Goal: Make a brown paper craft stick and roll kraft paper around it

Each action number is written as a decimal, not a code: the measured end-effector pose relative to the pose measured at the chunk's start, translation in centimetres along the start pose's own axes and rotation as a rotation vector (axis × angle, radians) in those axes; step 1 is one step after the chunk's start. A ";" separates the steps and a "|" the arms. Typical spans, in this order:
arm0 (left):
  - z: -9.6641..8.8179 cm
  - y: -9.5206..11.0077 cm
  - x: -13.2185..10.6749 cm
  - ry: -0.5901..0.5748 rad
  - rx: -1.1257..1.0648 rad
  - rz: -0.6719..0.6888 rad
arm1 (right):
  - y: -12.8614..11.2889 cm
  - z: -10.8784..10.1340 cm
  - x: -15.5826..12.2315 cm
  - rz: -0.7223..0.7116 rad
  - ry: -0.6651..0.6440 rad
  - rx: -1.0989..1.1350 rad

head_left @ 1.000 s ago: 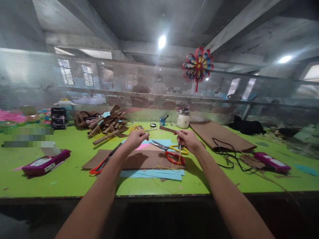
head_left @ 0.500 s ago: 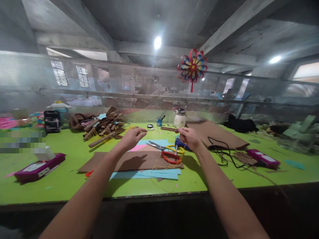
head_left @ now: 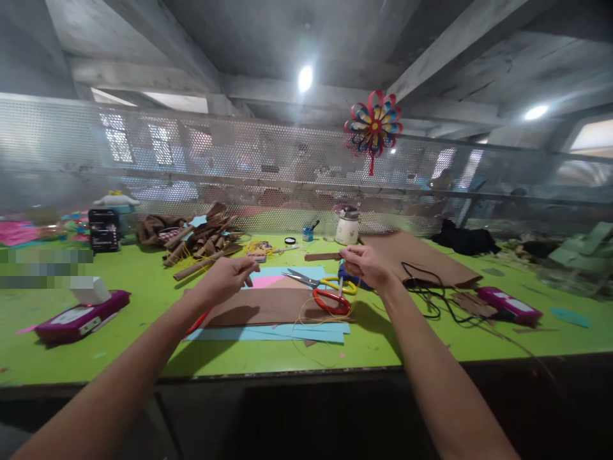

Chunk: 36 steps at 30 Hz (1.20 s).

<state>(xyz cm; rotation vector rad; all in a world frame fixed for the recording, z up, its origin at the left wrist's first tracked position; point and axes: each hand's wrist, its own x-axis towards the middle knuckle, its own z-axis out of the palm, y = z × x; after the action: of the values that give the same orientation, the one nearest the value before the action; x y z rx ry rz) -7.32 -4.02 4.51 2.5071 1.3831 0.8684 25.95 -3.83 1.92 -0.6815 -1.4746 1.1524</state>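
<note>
My right hand (head_left: 364, 263) pinches one end of a narrow brown paper strip (head_left: 322, 257), which sticks out to the left. Over the left part of a folded brown paper sheet (head_left: 268, 306) hovers my left hand (head_left: 234, 276), its fingers loosely bent and apart, with nothing visible in them. Scissors (head_left: 330, 300) with one red and one yellow handle lie on that sheet, blades pointing left. Thin yellow thread (head_left: 299, 319) loops around the handles. Blue paper sheets (head_left: 306, 332) and a pink piece (head_left: 265, 281) show around the brown sheet. A dark blue item (head_left: 352, 276) is partly behind my right hand.
Rolled brown paper pieces (head_left: 211, 239) are heaped at the back left. A white jar (head_left: 347, 227) and small blue bottle (head_left: 307, 234) stand at the back. Purple power strips (head_left: 86, 316) sit on both sides, a black cable (head_left: 424, 287) at the right. A mesh screen (head_left: 268, 166) borders the table.
My left hand has moved left and slightly down, away from my right hand. The brown strip in my right hand now shows more clearly. The view has shifted slightly.
</note>
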 end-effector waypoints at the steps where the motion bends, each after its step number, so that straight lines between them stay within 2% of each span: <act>1: 0.1 -0.1 -0.2 0.021 0.006 0.021 | 0.0 0.0 0.0 -0.009 -0.001 -0.011; 6: 0.8 -0.1 -1.3 0.230 0.140 0.104 | -0.2 -0.1 -0.1 -0.086 -0.004 -0.035; 8: 0.8 -0.1 -1.5 0.271 0.123 0.107 | -0.4 -0.1 -0.3 -0.107 -0.011 -0.046; 14: 0.8 -0.9 -2.0 0.200 -0.102 0.053 | -1.1 0.0 -0.7 -0.132 -0.001 -0.084; 17: 1.1 -0.9 -2.6 0.206 -0.328 -0.031 | -1.3 -0.1 -0.8 -0.134 0.008 -0.124; 21: 1.3 -0.2 -2.8 0.193 -0.883 -0.114 | -1.0 -0.1 -0.7 -0.107 -0.008 -0.149; 24: 0.9 1.1 -2.2 0.258 -1.278 -0.191 | -0.4 0.2 -0.5 -0.086 -0.023 -0.135; 26: 0.6 2.5 -1.5 0.285 -1.456 -0.181 | -0.2 0.4 -0.3 -0.077 -0.030 -0.117; 28: 0.5 3.8 -0.9 0.319 -1.542 -0.166 | -0.1 0.6 -0.3 -0.077 -0.021 -0.086; 31: 1.0 4.7 -0.3 0.274 -1.535 -0.217 | -0.3 0.7 -0.4 -0.097 0.014 -0.092; 33: 1.4 4.1 -0.4 0.240 -1.511 -0.271 | -0.8 0.6 -0.6 -0.102 0.004 -0.167; 34: 1.4 3.4 -0.5 0.258 -1.503 -0.294 | -1.0 0.4 -0.7 -0.105 -0.002 -0.204; 36: 1.1 1.7 -0.9 0.376 -1.486 -0.323 | -1.5 -0.1 -0.9 -0.136 0.025 -0.213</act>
<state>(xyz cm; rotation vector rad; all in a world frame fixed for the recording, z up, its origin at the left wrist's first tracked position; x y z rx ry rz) -5.83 -5.60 3.93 0.9972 0.6258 1.5083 26.49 -5.13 2.93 -0.7260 -1.6117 0.8887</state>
